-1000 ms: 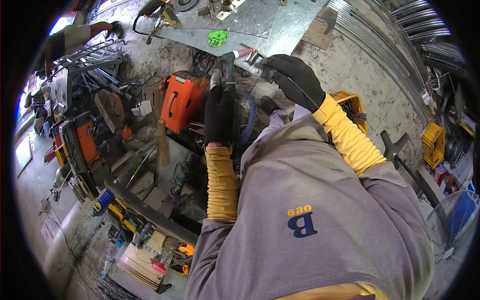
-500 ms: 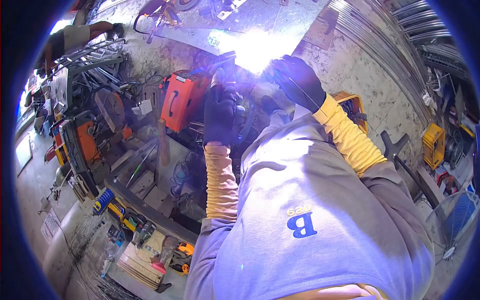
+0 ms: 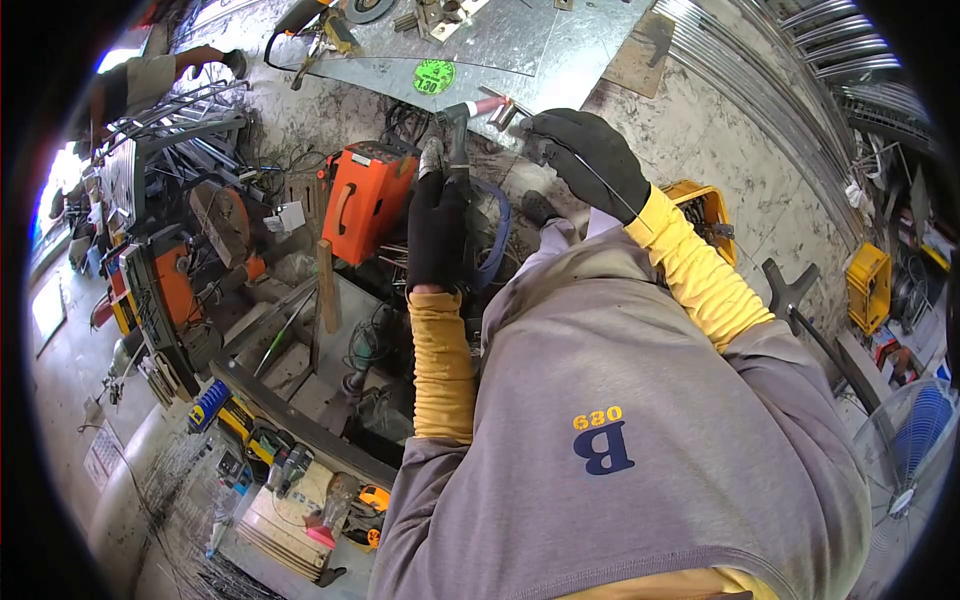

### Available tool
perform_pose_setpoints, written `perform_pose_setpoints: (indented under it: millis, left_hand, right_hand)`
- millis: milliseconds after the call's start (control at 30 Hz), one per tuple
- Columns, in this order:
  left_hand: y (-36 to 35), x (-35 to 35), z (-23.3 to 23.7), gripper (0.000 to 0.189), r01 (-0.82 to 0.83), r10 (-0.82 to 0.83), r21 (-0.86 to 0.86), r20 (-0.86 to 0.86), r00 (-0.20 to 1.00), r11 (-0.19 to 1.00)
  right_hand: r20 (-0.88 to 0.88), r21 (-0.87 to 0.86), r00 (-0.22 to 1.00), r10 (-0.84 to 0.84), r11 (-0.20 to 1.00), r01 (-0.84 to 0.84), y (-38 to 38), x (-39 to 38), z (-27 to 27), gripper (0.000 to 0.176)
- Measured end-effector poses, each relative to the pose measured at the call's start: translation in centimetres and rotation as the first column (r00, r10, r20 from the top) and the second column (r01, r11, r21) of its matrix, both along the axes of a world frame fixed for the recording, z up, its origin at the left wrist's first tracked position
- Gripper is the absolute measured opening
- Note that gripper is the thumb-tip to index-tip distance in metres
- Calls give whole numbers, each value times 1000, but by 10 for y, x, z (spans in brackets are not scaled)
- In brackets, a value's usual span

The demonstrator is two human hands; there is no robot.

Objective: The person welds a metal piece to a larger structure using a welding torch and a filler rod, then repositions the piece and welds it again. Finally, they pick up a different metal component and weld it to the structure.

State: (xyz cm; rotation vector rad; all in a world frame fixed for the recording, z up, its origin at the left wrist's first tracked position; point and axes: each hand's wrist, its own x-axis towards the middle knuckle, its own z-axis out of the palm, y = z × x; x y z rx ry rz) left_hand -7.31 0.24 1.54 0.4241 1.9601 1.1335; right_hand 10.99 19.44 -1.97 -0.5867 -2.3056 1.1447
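My left hand (image 3: 438,215), in a black glove with a yellow sleeve, is wrapped round the handle of a welding torch (image 3: 460,125). The torch's pinkish nozzle points right at a small metal piece (image 3: 503,114) by the edge of the metal sheet (image 3: 480,78). A small reddish glow shows at the nozzle tip. My right hand (image 3: 590,155), gloved in black too, pinches a thin filler rod (image 3: 597,178). The rod runs back over the glove to the yellow cuff, and its front end is near the small metal piece.
An orange welding machine (image 3: 368,205) stands left of my left hand. A yellow crate (image 3: 715,212) is beside my right forearm. Metal tubes (image 3: 760,110) lie at the upper right, power tools (image 3: 265,445) at the lower left. Another person's arm (image 3: 190,62) shows at the upper left.
The bright white arc and its glare have gone out, so the torch tip, small metal piece and green sticker now show clearly. Both hands have hardly moved.
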Motion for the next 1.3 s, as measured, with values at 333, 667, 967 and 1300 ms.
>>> perform_pose_setpoints:
  millis: [333, 667, 967, 1300]
  left_hand:
    - [12, 10, 25, 15, -61, 62, -13, 80, 995, 998]
    - [5, 5, 12, 20, -48, 52, -48, 84, 995, 998]
    - [6, 6, 16, 18, -59, 63, -38, 99, 993, 998]
    - [16, 21, 29, 13, -239, 216, 74, 234, 948, 968]
  right_hand:
    - [5, 49, 1000, -19, 999, 19, -1, 4, -11, 29]
    - [38, -6, 999, 2, 1000, -2, -2, 2, -4, 36]
    - [43, 0, 999, -5, 1000, 5, -2, 2, -4, 33]
    - [-37, 610, 999, -16, 792, 35, 0, 8, -46, 28]
